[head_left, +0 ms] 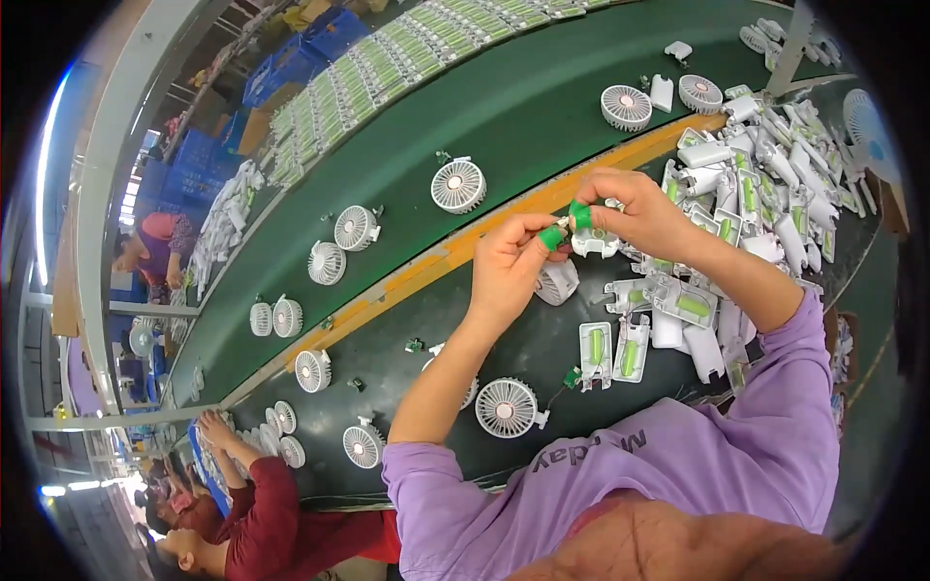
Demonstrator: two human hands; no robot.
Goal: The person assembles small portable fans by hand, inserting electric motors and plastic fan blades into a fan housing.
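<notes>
My left hand and my right hand meet in front of me over the near work surface. Green tape wraps fingertips on both. Thumb and fingers of each hand pinch together on a tiny pale part, too small to name. Just beneath my right fingers is a white plastic shell; whether they touch it I cannot tell. A white fan head lies under my left hand, partly hidden by it. Nearer my body, another round fan head is wired to a small green circuit board.
A heap of white handle shells with green batteries covers the right. Beyond a yellow rail, a green conveyor belt carries several fan heads. Rows of handle shells line its far side. A co-worker in dark red works at left.
</notes>
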